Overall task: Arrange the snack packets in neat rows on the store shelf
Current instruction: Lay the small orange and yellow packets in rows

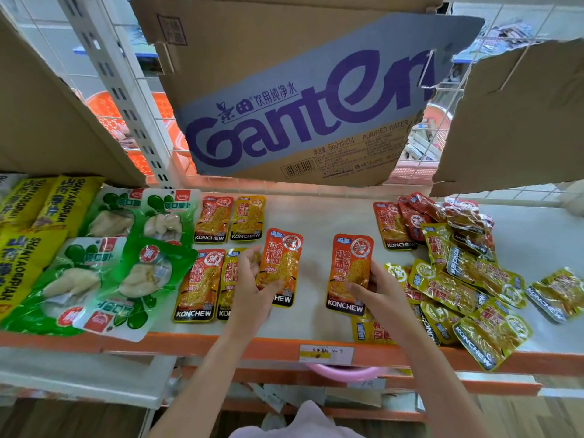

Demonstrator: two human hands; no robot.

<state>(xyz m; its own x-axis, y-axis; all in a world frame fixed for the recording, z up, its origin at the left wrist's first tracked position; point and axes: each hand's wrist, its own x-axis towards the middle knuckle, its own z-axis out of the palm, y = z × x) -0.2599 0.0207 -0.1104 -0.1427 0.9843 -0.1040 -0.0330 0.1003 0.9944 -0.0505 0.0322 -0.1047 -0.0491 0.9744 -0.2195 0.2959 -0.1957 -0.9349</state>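
Observation:
My left hand grips an orange Konchew packet just above the shelf, right of two short rows of orange and yellow packets. My right hand grips a second orange packet by its lower right edge, near the shelf's middle. A loose heap of yellow packets and red packets lies to the right.
Green pickle bags and yellow bags fill the shelf's left end. A Ganten cardboard sheet hangs low over the back of the shelf. The orange front rail carries a price label.

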